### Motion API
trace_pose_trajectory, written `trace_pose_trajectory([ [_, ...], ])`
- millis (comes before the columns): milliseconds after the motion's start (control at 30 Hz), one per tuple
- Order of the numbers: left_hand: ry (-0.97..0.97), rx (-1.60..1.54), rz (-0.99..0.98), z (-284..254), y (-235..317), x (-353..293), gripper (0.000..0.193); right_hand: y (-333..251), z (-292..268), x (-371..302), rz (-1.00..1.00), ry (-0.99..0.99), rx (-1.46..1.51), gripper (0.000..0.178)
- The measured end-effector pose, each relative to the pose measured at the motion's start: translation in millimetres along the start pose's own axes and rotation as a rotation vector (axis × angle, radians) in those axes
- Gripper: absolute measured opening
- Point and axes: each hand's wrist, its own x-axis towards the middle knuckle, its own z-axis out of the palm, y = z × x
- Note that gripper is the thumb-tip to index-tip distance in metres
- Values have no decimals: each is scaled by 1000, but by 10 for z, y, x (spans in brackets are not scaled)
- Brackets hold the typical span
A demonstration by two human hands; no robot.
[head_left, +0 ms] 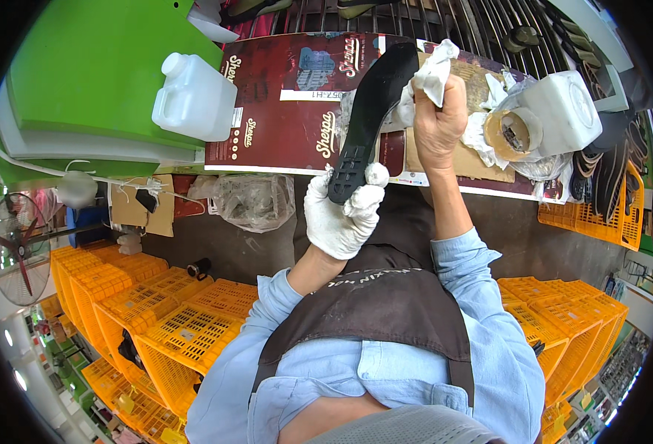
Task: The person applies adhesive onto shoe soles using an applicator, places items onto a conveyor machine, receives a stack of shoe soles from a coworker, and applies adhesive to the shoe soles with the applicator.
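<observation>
A black shoe sole (368, 111) is held up at a slant over the work surface. At its heel end, where a pattern of recesses shows, my left hand (339, 220) in a white glove is closed around it. My right hand (442, 127), bare, pinches a crumpled white cloth (435, 72) beside the upper part of the sole. Part of the cloth appears to touch the sole's right edge; whether it presses there I cannot tell. Flattened dark red cardboard (267, 152) lies beneath both hands.
A white plastic jug (197, 100) stands on the left, another (564, 115) on the right near a tan tape-like ring (513, 135). Metal rollers (482, 29) run along the far side. Yellow crates (186, 333) are stacked behind me. Dark soles (611, 177) hang at right.
</observation>
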Motion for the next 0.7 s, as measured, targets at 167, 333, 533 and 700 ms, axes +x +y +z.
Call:
trace_pose_trajectory([
  [167,59,34,1,15,-20,-10,34,206,-13,182,-54,37,-71,19],
  [333,26,-64,-75,-31,-17,-44,35,350,-24,409,-78,80,-145,15],
  [533,-36,-183,-50,64,-19,-93,24,515,-318,594,-134,94,-318,10],
  [700,-107,-127,8,4,53,-143,57,520,-502,519,-155,-28,-419,13],
])
